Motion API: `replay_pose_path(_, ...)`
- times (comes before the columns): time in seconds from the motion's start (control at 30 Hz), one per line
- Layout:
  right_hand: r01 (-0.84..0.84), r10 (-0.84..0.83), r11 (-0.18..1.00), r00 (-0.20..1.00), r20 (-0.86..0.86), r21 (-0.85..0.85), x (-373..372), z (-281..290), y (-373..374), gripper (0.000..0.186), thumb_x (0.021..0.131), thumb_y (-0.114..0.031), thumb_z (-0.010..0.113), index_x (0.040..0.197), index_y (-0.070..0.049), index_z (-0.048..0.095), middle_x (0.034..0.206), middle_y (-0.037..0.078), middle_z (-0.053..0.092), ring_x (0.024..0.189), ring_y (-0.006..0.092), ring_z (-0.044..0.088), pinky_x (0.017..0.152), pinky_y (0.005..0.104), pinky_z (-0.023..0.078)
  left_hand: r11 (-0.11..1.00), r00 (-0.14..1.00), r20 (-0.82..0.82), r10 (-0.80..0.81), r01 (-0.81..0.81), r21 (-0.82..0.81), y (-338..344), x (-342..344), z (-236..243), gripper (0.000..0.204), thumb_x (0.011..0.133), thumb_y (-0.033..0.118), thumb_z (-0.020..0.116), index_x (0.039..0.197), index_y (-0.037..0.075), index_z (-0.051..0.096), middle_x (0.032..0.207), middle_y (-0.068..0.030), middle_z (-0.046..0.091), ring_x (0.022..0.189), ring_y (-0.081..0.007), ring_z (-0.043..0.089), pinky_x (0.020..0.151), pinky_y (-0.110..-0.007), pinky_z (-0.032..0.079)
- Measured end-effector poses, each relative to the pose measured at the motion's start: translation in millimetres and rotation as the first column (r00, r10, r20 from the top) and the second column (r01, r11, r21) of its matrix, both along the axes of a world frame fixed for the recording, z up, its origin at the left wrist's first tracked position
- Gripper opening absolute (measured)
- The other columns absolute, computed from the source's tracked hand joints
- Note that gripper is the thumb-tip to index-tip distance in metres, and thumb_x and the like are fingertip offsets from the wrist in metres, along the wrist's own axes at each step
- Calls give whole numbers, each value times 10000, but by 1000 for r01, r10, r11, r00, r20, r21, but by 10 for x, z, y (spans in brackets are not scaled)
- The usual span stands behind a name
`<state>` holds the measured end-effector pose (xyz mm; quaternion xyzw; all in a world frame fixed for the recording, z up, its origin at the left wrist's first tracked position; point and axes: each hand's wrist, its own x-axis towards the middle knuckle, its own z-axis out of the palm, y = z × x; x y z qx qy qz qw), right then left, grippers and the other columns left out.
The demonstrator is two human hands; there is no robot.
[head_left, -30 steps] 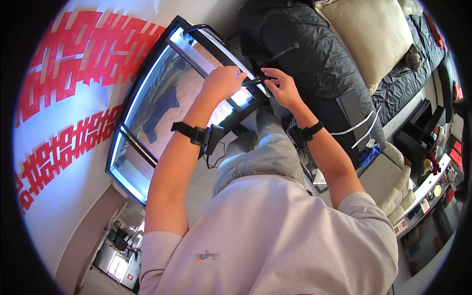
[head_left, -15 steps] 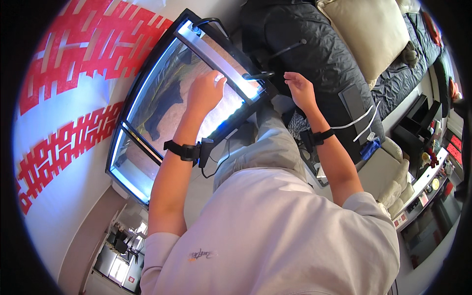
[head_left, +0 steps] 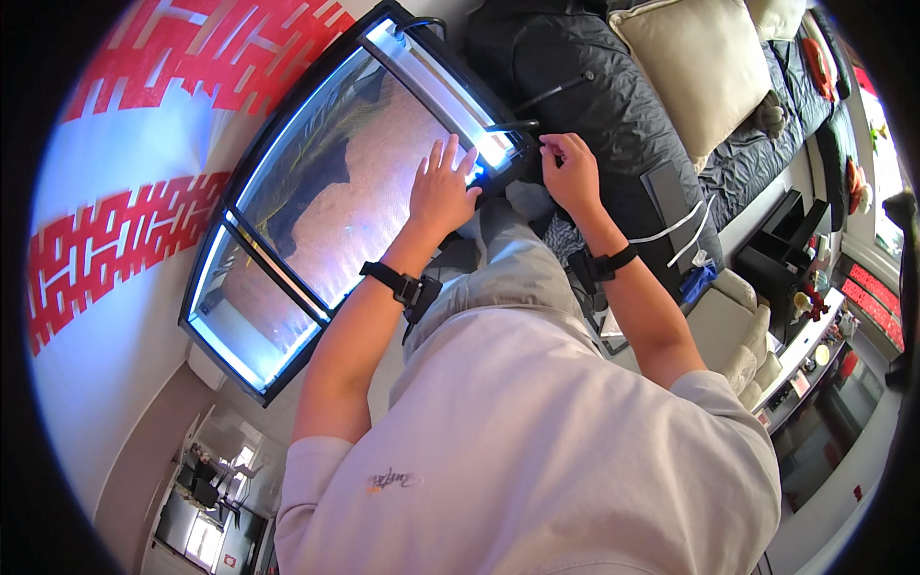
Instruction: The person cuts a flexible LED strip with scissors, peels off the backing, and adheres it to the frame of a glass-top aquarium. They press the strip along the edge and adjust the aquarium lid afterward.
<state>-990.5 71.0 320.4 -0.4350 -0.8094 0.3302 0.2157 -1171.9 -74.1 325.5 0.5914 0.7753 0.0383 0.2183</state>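
The left hand [head_left: 443, 196] has shifted across the aquarium [head_left: 291, 126] toward one corner, fingers fanned out, while the right hand [head_left: 573, 177] has curled in beside the black pipe [head_left: 513, 126]. That pipe sits at the rim by the light strip [head_left: 448, 88] — apparently in place, though how much remains doesn't show. The left hand is spread wide, holding nothing; the right's fingers are bent — any grip can't be told.

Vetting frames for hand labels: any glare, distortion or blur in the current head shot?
Head view: the tank's lights burn out near-white at places along its edges; head view: fisheye bowing bends the tank's edges, picture corners black; head view: bluish cast on the wall; head view: left hand and right hand look fairly sharp.
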Motion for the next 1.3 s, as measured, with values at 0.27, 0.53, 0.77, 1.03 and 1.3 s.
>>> replay_pose_path(0.27,13,36,992,926,375,-128,-320,17,-322,235,787,-323,720,865,-103,748,798,125,721,756,329,696,677,409,555,995,995,34,-95,96,-36,-39,150,98,516,924,261,633,1424,271,507,1580,-150,290,1463,-374,272,1152,-535,304)
replay_pose_path(0.53,-55,108,988,912,396,-144,-352,13,-220,153,784,-225,658,827,-95,729,788,142,707,741,356,684,663,442,550,993,993,44,-111,112,-30,-72,133,63,526,918,307,641,1426,267,511,1593,-141,262,1473,-384,237,1151,-562,291)
replay_pose_path(0.77,-175,139,959,975,171,224,-398,144,231,154,791,-76,639,938,-58,685,914,125,654,888,327,652,782,397,526,990,989,32,-143,143,7,-63,249,31,557,917,371,642,1436,240,489,1578,-138,299,1470,-387,240,1140,-586,288)
replay_pose_path(1.03,-242,234,970,958,164,26,-412,100,389,185,797,-82,637,974,-65,689,970,117,665,983,326,631,837,401,521,988,987,52,-153,154,-11,22,291,27,586,905,390,649,1432,191,488,1560,-122,332,1458,-377,268,1154,-545,291)
replay_pose_path(1.3,-113,113,992,994,-3,60,-497,-41,301,203,881,-155,655,1046,-36,663,1033,140,667,1008,346,625,892,386,502,947,934,-167,316,-298,123,40,-838,-40,754,827,514,730,1446,172,468,1513,-188,399,1392,-427,366,1098,-506,384)
